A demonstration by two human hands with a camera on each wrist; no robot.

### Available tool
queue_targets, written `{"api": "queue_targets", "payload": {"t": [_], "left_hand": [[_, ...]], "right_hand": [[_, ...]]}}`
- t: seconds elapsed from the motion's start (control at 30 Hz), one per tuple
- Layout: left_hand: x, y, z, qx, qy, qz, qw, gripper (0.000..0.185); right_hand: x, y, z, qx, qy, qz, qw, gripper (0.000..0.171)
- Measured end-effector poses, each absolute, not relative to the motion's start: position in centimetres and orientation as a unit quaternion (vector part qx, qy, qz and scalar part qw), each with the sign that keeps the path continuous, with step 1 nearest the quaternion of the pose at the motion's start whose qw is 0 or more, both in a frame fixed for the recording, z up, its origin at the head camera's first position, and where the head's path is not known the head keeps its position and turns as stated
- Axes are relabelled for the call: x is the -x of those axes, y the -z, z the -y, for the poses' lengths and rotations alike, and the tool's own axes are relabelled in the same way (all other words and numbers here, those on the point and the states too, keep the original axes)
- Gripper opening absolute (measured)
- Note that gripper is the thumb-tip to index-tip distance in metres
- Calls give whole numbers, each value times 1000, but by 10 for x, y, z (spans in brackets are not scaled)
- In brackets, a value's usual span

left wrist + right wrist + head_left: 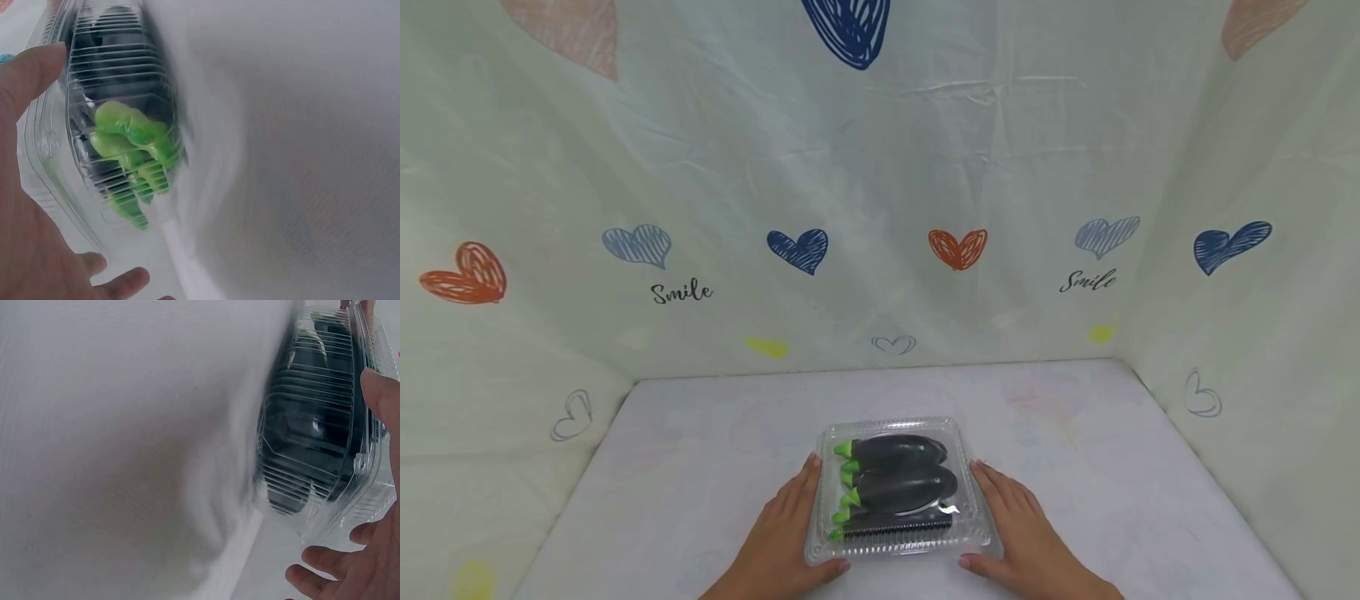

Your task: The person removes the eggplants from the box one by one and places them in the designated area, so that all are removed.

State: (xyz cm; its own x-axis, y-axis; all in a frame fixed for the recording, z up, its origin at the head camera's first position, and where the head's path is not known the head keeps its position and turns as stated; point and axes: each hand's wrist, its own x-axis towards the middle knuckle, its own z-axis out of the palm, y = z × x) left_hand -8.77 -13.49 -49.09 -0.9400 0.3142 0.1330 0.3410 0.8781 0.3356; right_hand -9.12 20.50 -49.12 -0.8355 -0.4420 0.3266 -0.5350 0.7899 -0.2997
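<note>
In the head view, a clear plastic clamshell box (895, 549) sits on the table with its lid closed. Several dark purple eggplants (898, 489) with green stem ends lie inside, the stems pointing left. My left hand (781, 533) is at the box's left side, fingers extended along it and thumb near the front corner. On the opposite side, my right hand (1028, 537) mirrors it, its fingertips by the right edge. The left wrist view shows the thumb (37, 72) at the box's rim, other fingers spread. A similar spread appears in the right wrist view, with its thumb (378, 390) at the rim.
A pale cloth covers the table (700, 467). Behind it and on both sides hangs a white curtain (880, 183) printed with hearts and "Smile" lettering, meeting the table's back edge.
</note>
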Motion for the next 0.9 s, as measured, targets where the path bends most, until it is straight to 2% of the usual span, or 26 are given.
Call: {"api": "queue_targets", "payload": {"t": [0.37,0.67,0.9], "left_hand": [[83,490,133,174,224,958,44,117],[82,491,129,148,249,957,7,116],[82,493,126,138,261,956,3,114]], "right_hand": [[93,494,-199,-261,-206,934,128,106],[91,493,-195,-263,-208,935,119,104],[93,494,-195,-282,-211,927,129,100]]}}
